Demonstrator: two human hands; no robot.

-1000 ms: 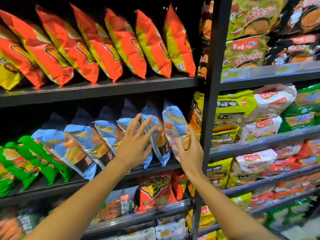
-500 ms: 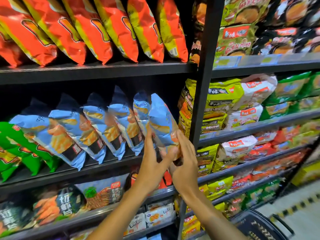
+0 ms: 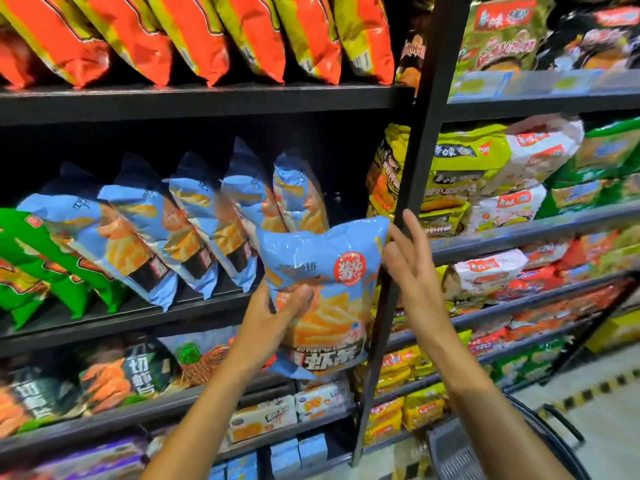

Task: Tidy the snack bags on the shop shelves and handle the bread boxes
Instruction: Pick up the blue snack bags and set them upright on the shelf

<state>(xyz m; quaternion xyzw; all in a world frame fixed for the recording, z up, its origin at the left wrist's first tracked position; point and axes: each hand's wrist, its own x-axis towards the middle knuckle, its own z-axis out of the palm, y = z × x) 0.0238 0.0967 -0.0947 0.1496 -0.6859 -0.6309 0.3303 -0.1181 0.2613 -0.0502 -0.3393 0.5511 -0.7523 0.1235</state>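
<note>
A light-blue snack bag (image 3: 329,271) is held off the shelf, face toward me, in front of the middle shelf (image 3: 138,317). My left hand (image 3: 277,310) grips its lower left side, thumb across the front. My right hand (image 3: 412,261) touches the bag's upper right edge with its fingers spread. Behind it, a row of matching blue bags (image 3: 180,230) leans left on the middle shelf, with a dark gap at the row's right end. Small boxes (image 3: 263,417) sit on a lower shelf.
Orange bags (image 3: 214,32) fill the top shelf and green bags (image 3: 38,271) lie at the left. A black upright post (image 3: 415,174) divides the rack from noodle packs (image 3: 485,174) on the right. A dark shopping basket (image 3: 485,448) stands at bottom right.
The rightmost blue bag has come off the shelf and turned from edge-on to facing me. Both hands stayed on it. The view has dropped and shifted right.
</note>
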